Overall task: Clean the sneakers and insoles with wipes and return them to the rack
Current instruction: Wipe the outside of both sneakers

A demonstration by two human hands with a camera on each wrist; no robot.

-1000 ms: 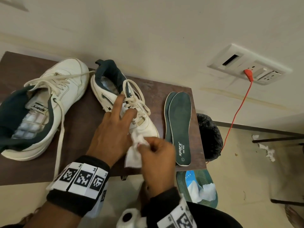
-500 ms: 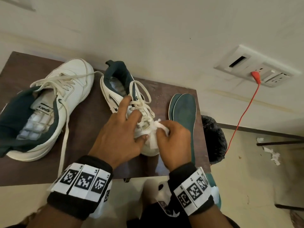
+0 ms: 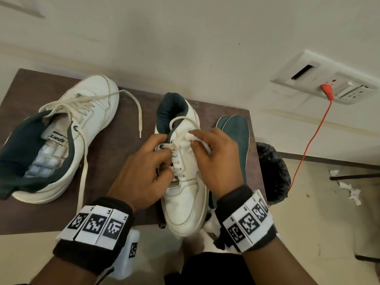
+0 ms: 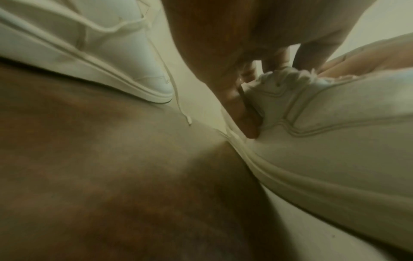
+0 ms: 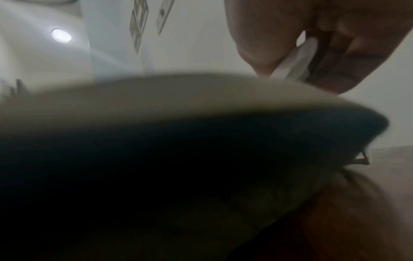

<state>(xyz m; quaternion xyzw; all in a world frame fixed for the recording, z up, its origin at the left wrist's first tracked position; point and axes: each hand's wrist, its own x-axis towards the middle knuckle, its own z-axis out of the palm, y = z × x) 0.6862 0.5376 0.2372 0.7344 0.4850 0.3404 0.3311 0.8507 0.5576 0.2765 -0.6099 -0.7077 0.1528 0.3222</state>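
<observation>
A white sneaker (image 3: 186, 204) with a dark green collar lies on the brown table (image 3: 107, 161), its toe hanging over the near edge. My left hand (image 3: 144, 171) grips its lace area from the left, fingers curled over the eyelets. My right hand (image 3: 216, 159) pinches a white wipe (image 3: 202, 144) against the sneaker's upper right side. The left wrist view shows my thumb pressing the sneaker's side (image 4: 312, 127). The second white sneaker (image 3: 61, 140) lies at the left, laces loose. Two dark green insoles (image 3: 236, 145) lie stacked to the right, partly hidden by my right hand.
A black bin (image 3: 273, 173) stands past the table's right edge. An orange cable (image 3: 308, 145) runs from a wall socket (image 3: 329, 85) down behind it. Crumpled tissue scraps (image 3: 349, 190) lie on the floor at the right. A white bottle (image 3: 129, 256) sits under my left wrist.
The held sneaker has been turned and pulled toward me, so its toe now overhangs the near edge. My right hand moved with the wipe from the toe up to the sneaker's upper side.
</observation>
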